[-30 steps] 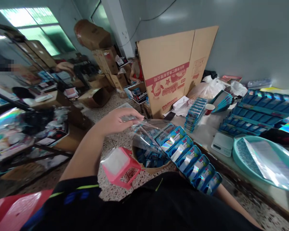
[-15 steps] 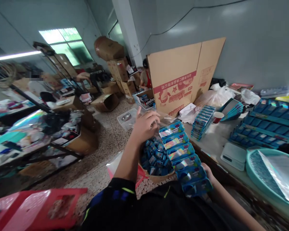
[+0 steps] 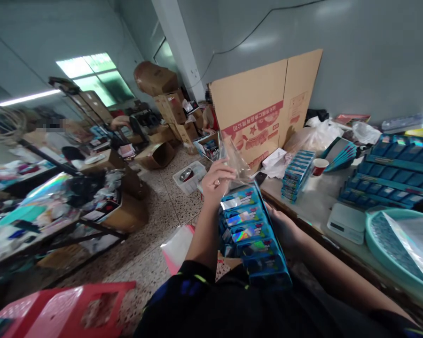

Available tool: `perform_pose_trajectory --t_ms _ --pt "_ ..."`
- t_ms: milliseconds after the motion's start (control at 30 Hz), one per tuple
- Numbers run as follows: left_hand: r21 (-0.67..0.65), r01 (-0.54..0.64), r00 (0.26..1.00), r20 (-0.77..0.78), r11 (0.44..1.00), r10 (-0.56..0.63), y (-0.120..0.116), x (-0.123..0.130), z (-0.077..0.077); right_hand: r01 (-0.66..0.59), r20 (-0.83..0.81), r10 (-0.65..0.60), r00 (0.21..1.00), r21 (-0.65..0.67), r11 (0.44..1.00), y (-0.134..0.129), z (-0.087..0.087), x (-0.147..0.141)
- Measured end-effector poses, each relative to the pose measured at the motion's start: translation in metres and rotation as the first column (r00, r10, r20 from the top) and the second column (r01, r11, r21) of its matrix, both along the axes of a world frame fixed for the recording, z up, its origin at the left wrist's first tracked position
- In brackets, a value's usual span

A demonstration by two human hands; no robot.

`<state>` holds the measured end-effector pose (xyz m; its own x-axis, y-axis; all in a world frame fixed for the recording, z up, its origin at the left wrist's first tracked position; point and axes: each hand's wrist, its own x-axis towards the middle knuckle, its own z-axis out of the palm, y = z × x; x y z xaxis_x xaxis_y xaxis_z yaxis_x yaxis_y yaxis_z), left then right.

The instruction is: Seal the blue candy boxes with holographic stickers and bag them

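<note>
A long blue display box (image 3: pixel 258 239) filled with a row of blue packs lies tilted in front of my body. My right hand (image 3: pixel 285 227) grips its right side, the fingertips partly hidden by the box. At the far end of the box, my left hand (image 3: pixel 216 180) is closed on a clear plastic bag (image 3: pixel 232 155), whose film stands up above the fingers. The bag's film seems to reach the far end of the box; how far it covers it I cannot tell. Below lie loose small blue packs (image 3: pixel 226 246), partly hidden by the box and my left forearm.
On the right table (image 3: pixel 312 206) are a stack of blue boxes (image 3: pixel 296 176), a paper cup (image 3: pixel 319 166), a scale (image 3: pixel 346 223), a turquoise basin (image 3: pixel 373 239) and filled displays (image 3: pixel 391 176). A cardboard sheet (image 3: pixel 254 103) stands behind. A red stool (image 3: pixel 63 310) is lower left. Co-workers sit farther back.
The display box has swung left and turned more upright along its length. My right hand has moved forward along its side. My left hand now holds the bag's film raised higher.
</note>
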<state>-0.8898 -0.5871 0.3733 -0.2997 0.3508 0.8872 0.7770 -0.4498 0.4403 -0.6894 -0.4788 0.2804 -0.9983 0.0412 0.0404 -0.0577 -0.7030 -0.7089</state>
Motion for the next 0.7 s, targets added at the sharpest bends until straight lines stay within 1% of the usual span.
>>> perform_pose_trajectory --t_ms 100,167,233,300,400,467,533,600,700 --pt "0.026 0.014 1.000 -0.008 1.000 -0.014 0.002 0.003 0.002 0.026 -0.020 -0.024 1.000 0.096 0.995 0.000 0.004 -0.012" --pt "0.007 0.009 1.000 0.006 1.000 -0.009 -0.002 0.005 0.003 0.089 -0.041 -0.084 0.996 0.145 0.985 0.001 0.004 -0.015" --pt "-0.019 -0.006 0.999 0.053 1.000 0.007 -0.008 0.007 0.005 0.131 -0.045 -0.125 0.991 0.177 0.976 0.003 0.006 -0.014" --pt "-0.023 -0.085 0.992 0.095 0.996 0.087 -0.014 0.012 0.006 0.138 -0.024 -0.136 0.990 0.193 0.971 0.004 0.009 -0.013" --pt "-0.002 -0.278 0.948 0.158 0.961 0.275 -0.019 0.024 0.005 0.176 -0.004 -0.179 0.984 0.207 0.962 0.003 0.014 -0.010" --pt "-0.038 -0.324 0.918 0.227 0.945 0.324 -0.023 0.031 0.002 0.225 0.004 -0.231 0.973 0.216 0.950 0.002 0.015 -0.009" --pt "-0.077 -0.321 0.896 0.298 0.944 0.329 -0.027 0.037 -0.003 0.256 0.015 -0.267 0.964 0.233 0.938 0.002 0.014 -0.008" --pt "-0.078 -0.315 0.875 0.363 0.946 0.321 -0.034 0.042 -0.008 0.261 0.028 -0.277 0.961 0.251 0.932 0.004 0.013 -0.008" --pt "-0.044 -0.237 0.884 0.404 0.971 0.234 -0.043 0.047 -0.014 0.268 -0.007 -0.276 0.961 0.265 0.926 0.009 0.013 -0.010"
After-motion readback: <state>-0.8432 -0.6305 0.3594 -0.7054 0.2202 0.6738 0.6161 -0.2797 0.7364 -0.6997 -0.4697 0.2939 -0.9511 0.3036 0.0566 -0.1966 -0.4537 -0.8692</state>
